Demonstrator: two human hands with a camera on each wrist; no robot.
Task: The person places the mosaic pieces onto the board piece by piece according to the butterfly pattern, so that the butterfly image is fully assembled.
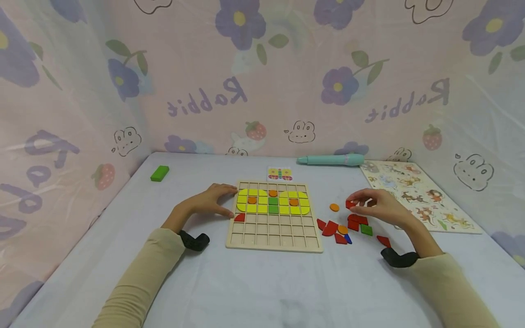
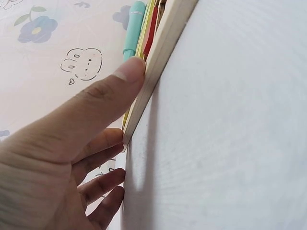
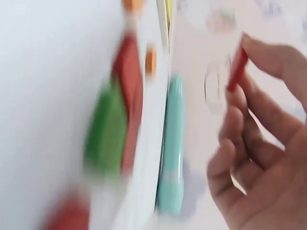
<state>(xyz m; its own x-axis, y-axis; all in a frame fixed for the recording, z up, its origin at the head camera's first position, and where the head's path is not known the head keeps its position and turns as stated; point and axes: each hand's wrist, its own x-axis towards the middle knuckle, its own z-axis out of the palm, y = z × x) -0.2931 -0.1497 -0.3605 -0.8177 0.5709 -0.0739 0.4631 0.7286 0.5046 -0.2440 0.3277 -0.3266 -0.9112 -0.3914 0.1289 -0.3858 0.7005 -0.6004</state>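
Note:
A wooden grid board [image 1: 275,232] lies mid-table, its upper rows filled with yellow, green and orange pieces and one red quarter-round piece [image 1: 239,217] at the left edge. My left hand [image 1: 207,202] rests along the board's left side, thumb and fingers spread at the edge; the left wrist view shows the thumb [image 2: 129,72] by the rim. Between right thumb and fingertips I pinch a small red piece [image 3: 238,64], raised off the table. That right hand [image 1: 379,206] is over the loose red pieces [image 1: 330,228] right of the board.
A small picture card [image 1: 280,173] lies behind the board. Behind to the right are a teal pen [image 1: 330,160] and an animal picture board [image 1: 422,196]. A green block [image 1: 160,173] sits far left. Loose orange discs [image 1: 334,207] and a green square [image 1: 366,230] lie at right.

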